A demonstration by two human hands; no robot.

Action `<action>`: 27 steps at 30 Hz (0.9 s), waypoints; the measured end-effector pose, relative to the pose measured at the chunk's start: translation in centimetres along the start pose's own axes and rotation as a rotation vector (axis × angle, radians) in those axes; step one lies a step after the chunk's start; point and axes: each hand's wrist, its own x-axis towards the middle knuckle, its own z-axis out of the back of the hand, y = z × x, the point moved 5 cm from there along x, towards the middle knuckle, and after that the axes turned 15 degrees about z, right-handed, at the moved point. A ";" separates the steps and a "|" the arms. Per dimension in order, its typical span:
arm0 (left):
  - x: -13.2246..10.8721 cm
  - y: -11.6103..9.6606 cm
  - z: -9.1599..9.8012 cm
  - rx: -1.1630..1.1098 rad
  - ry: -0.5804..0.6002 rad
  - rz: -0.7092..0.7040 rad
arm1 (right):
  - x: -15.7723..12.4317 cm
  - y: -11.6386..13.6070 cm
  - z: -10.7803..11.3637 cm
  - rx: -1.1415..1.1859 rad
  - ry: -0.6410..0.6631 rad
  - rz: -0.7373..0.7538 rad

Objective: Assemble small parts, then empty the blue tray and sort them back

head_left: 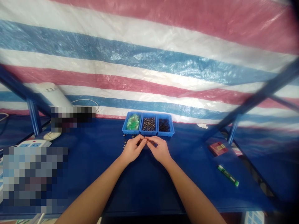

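My left hand [132, 150] and my right hand [159, 150] meet at the fingertips above the blue table, just in front of three joined blue bins [148, 133]. Both hands are closed in a pinch; whatever is between the fingers is too small or too hidden to name. Green and clear plastic pieces [133, 122] fill the left bin. In the middle one lie many small brass-and-dark metal parts [149, 124], and the right one holds small black pieces [164, 125] that look like screws. Several loose metal parts [125, 142] lie beside my left hand.
To the right are a red box [218, 149] and a green tube-like packet [228, 175]. White power strips [35, 143] and a white cylinder [54, 95] stand at left, near blurred-out areas. Blue metal struts [254, 93] slant at both sides; a striped tarp [149, 62] hangs behind.
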 end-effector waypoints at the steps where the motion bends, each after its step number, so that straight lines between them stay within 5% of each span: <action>1: 0.0 -0.1 0.0 -0.007 -0.001 -0.003 | 0.0 -0.1 0.1 -0.002 0.001 -0.005; 27: -0.2 0.1 0.0 -0.084 -0.050 0.056 | 0.0 -0.5 0.4 -0.013 -0.033 -0.031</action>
